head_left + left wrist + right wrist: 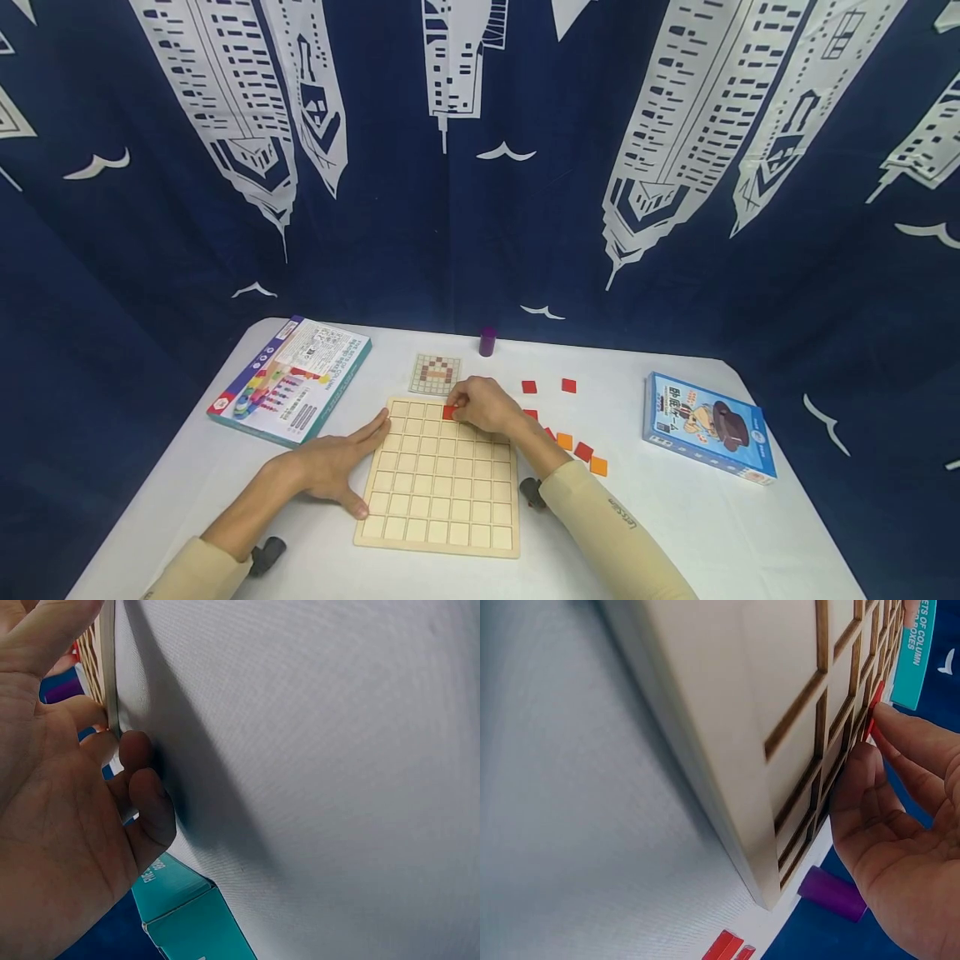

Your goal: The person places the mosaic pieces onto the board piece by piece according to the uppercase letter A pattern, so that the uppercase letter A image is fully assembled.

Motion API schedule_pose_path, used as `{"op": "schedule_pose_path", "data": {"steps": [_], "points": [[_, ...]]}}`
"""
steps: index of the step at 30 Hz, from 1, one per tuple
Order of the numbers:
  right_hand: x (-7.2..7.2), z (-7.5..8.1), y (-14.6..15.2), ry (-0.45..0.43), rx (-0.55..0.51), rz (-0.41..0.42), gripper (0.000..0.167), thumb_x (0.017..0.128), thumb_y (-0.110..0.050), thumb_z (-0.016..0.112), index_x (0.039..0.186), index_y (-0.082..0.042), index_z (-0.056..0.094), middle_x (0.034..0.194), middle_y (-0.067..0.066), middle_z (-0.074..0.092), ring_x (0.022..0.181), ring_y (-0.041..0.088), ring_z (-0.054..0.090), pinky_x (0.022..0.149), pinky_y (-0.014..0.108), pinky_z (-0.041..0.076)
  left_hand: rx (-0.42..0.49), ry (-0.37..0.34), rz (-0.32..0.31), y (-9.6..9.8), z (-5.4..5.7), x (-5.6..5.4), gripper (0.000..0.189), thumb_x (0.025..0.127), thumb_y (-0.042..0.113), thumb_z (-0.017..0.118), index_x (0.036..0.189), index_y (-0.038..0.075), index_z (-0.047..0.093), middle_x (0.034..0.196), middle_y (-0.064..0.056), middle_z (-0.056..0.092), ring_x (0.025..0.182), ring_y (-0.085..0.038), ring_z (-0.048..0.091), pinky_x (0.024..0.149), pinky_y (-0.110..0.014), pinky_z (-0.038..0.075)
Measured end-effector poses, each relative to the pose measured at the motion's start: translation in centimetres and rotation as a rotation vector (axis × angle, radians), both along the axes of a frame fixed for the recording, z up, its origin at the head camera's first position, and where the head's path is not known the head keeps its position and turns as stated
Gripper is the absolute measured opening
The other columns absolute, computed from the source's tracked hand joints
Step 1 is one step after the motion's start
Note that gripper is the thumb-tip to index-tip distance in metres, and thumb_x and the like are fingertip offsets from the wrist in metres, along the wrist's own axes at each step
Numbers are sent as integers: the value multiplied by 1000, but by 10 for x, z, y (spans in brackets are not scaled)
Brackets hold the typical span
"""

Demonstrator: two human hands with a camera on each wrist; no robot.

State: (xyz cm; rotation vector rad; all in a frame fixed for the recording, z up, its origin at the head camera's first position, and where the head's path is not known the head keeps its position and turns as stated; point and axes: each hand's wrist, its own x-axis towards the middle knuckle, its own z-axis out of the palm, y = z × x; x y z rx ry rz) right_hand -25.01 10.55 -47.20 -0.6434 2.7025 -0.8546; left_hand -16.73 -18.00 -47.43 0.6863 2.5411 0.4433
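A pale wooden grid board [428, 486] lies flat on the white table. My right hand [486, 406] is over its far edge and pinches a red square tile [448, 412] between thumb and fingertips, at a cell of the far row. In the right wrist view that tile [874, 712] shows as a thin red edge against the grid. Along the board's left side rests my left hand [330, 467], thumb and index finger spread wide and touching the rim. Its other fingers bend loosely beside the board in the left wrist view.
Behind the board lie a small pattern card [435, 374] and a purple cylinder [487, 342]. Loose red tiles [569, 385] and orange tiles [598, 466] are scattered to its right. A teal-sided game box [292, 382] is at the left, a blue box [708, 427] at the right.
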Motion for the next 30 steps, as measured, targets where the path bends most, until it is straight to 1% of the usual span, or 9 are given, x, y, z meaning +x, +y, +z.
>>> {"op": "schedule_pose_path", "data": {"steps": [7,10,12,19,22,25,28,30], "points": [[0,1,4,2,10,15,13,88,-10,76,100,-14,75,84,-6,64,83,11,56,81,29,49,3,-9,11,0,-1,0,136,56,57,89,163,16,16,171,1,-2,142,-38,41,111,-52,41],[0,2,11,-6,-9,24,14,90,-11,75,103,-14,75,84,-5,65,81,11,56,80,30,48,5,-10,16,0,-1,0,136,56,57,90,163,17,16,171,1,-2,142,-38,42,111,-52,41],[-1,3,17,-9,-29,14,15,90,-10,73,104,-14,75,85,-5,66,81,12,56,79,30,48,6,-10,16,0,-1,1,136,56,57,90,163,17,16,171,2,-2,142,-38,42,111,-52,41],[-11,13,54,0,-79,-85,15,91,-11,71,105,-13,76,87,-6,66,84,13,59,74,28,50,-4,-6,18,0,1,1,136,55,57,90,163,18,16,171,3,-2,141,-38,43,111,-52,41],[-16,18,71,-21,-104,-128,17,92,-12,69,108,-10,76,90,-3,67,85,16,61,73,28,51,-7,-10,20,0,1,1,136,56,56,90,163,18,16,171,3,-2,140,-38,44,110,-52,42],[-21,21,86,-63,-142,-181,21,93,-13,69,112,-8,75,93,0,68,85,23,65,71,29,52,-6,-11,21,0,1,1,136,56,56,90,163,18,16,171,3,-1,140,-38,44,110,-52,42],[-26,21,99,-87,-159,-230,22,94,-15,68,114,-8,75,95,2,68,86,26,66,73,29,51,-2,-9,19,0,1,1,136,56,56,90,163,17,16,171,2,-1,141,-38,43,110,-52,41],[-29,19,105,-91,-153,-256,22,94,-15,69,114,-8,75,97,3,69,87,26,65,74,31,51,4,-9,18,0,1,1,136,56,56,90,163,17,16,171,2,-1,141,-38,42,111,-53,41]]}}
